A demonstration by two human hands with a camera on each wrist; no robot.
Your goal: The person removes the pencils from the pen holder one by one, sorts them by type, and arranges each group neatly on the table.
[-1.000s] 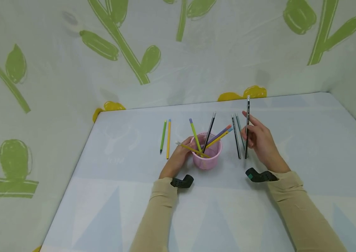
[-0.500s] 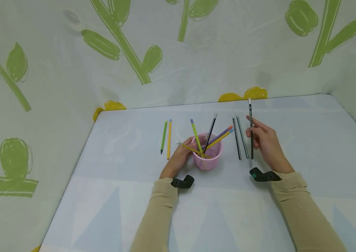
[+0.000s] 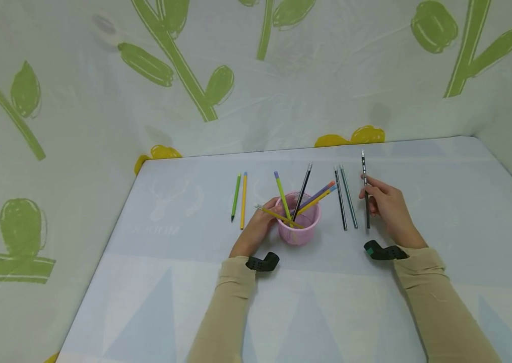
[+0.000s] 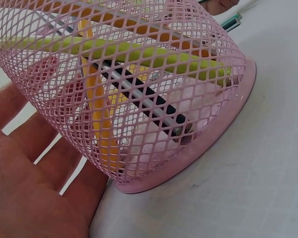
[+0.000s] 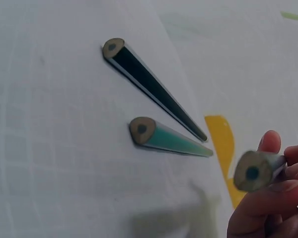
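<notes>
My left hand point(image 3: 262, 219) holds the left side of a pink mesh pencil cup point(image 3: 298, 236); in the left wrist view its fingers point(image 4: 64, 163) lie along the mesh point(image 4: 154, 99). Several pencils lean in the cup, among them a lime one point(image 3: 281, 190), a black one point(image 3: 303, 189) and a yellow one point(image 3: 317, 199). Right of the cup, my right hand point(image 3: 387, 206) pinches a dark pencil point(image 3: 366, 189) between thumb and fingers. Its flat, unsharpened end point(image 5: 252, 172) faces the right wrist camera. Left of that hand, a black pencil point(image 3: 340, 199) and a teal pencil point(image 3: 348, 196) lie side by side.
Left of the cup, a green pencil point(image 3: 235, 197) and a yellow-orange pencil point(image 3: 243, 200) lie on the pale table point(image 3: 170, 242). Behind the table's far edge stands a pale wall covering point(image 3: 319, 91) with green plant drawings.
My right hand has moved right and a little lower with the dark pencil, away from the two lying pencils, uncovering the teal one. The left hand and cup have stayed in place.
</notes>
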